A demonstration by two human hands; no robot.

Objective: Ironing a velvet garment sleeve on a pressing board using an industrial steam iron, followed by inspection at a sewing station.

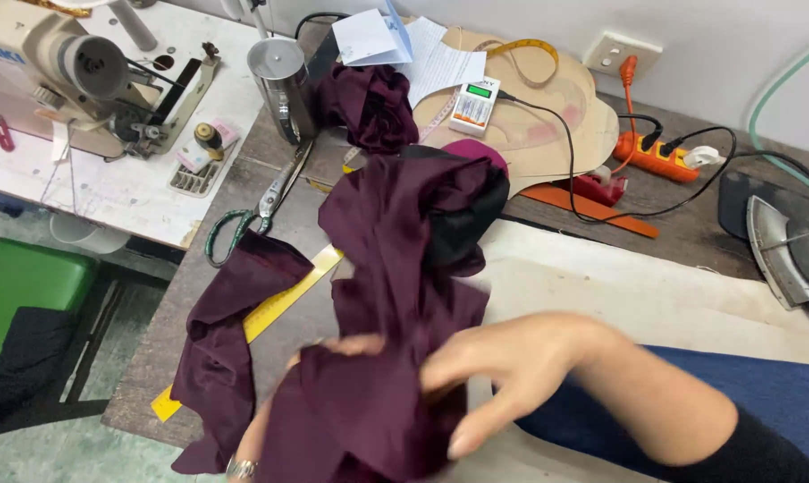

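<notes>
A long piece of dark purple fabric point(396, 268) is bunched up over the wooden table point(279, 206), with a black lining patch near its top. My right hand point(503, 367) reaches in from the right and presses on the lower part of the cloth, fingers spread and blurred. My left hand point(333, 347) is mostly hidden under the fabric; only fingertips and a wrist with a metal bracelet point(241, 468) show. It seems to hold the cloth from beneath.
A yellow ruler point(270, 309) lies under another purple piece point(221, 358). Green-handled scissors point(257, 210), a metal cup point(279, 85), a sewing machine point(74, 76), a measuring tape, an orange power strip point(655, 156) and an iron point(789, 246) stand around. A green stool point(20, 286) is left.
</notes>
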